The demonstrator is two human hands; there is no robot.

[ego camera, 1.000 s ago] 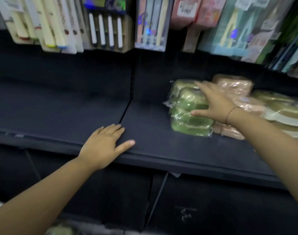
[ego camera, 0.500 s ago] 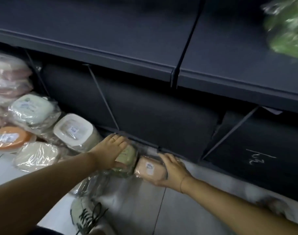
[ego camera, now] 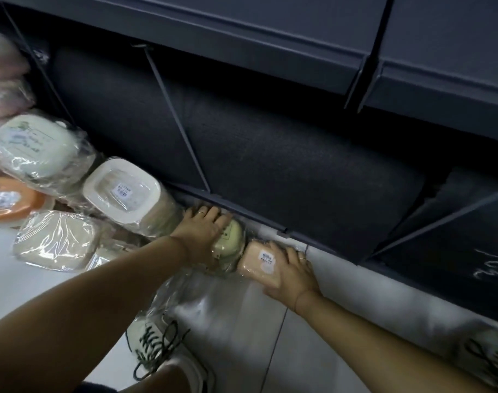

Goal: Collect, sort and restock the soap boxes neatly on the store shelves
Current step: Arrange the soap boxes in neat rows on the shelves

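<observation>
A pale green soap box (ego camera: 232,243) in clear wrap lies on the floor by the base of the dark shelf unit. My left hand (ego camera: 201,232) grips it from the left, fingers over its top. Right beside it lies a peach soap box (ego camera: 258,263) with a white label, and my right hand (ego camera: 291,273) holds it from the right, fingers curled over its far edge. More wrapped soap boxes are heaped at the left: a white one (ego camera: 122,190), a mint one (ego camera: 33,145), an orange one (ego camera: 9,199) and a beige one (ego camera: 56,240).
The dark shelf (ego camera: 270,32) overhangs above, with slanted brackets (ego camera: 179,120) under it. Loose clear plastic (ego camera: 191,290) lies on the white tiled floor (ego camera: 298,336). My shoes, the left shoe (ego camera: 157,347) and the right shoe (ego camera: 486,353), stand close below the hands.
The view dropped from the shelf to the floor. Both hands left the shelf and came down onto the green and peach boxes; since half a second ago they have barely moved.
</observation>
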